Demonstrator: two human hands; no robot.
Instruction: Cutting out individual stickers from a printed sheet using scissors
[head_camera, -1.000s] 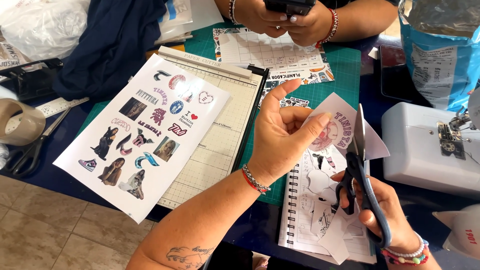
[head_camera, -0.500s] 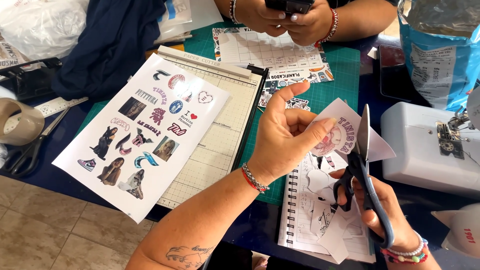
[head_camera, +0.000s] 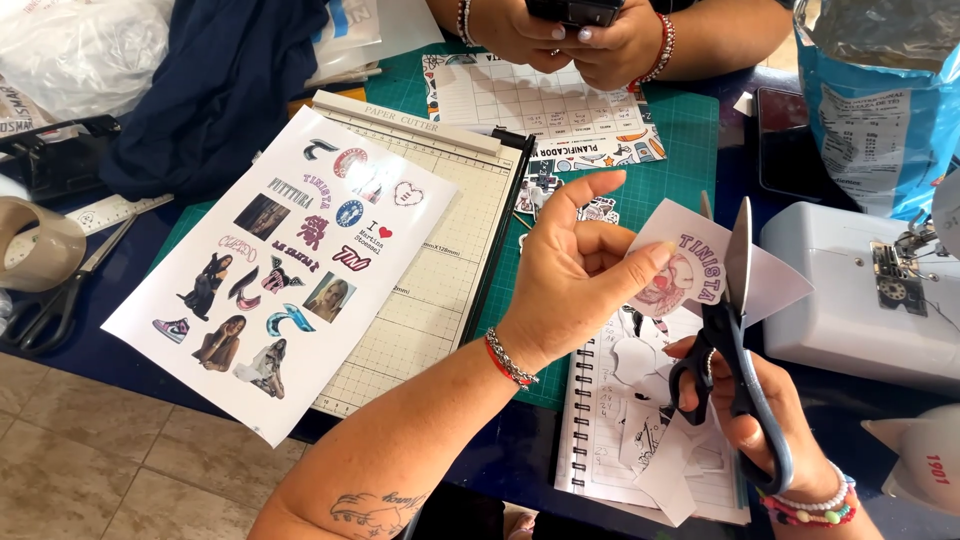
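Observation:
My left hand (head_camera: 575, 275) pinches a white paper piece (head_camera: 700, 270) printed with a round pink sticker design, held up over the table. My right hand (head_camera: 745, 410) grips blue-handled scissors (head_camera: 735, 330), blades pointing up and cutting into that paper. Below them lies a spiral notebook (head_camera: 610, 430) with paper offcuts (head_camera: 670, 470) on it. A printed sticker sheet (head_camera: 285, 265) with several pictures rests on the paper cutter (head_camera: 440, 270) to the left.
Another person's hands (head_camera: 575, 35) hold a dark phone at the far edge, above a planner sheet (head_camera: 530, 105) on the green cutting mat (head_camera: 680, 135). A white sewing machine (head_camera: 860, 290) and blue bag (head_camera: 880, 100) stand right. Tape roll (head_camera: 35, 245), black scissors (head_camera: 55, 300), dark cloth (head_camera: 215, 85) lie left.
The scissors have worked slightly further into the paper, and my left hand has turned the piece a little. The rest is still.

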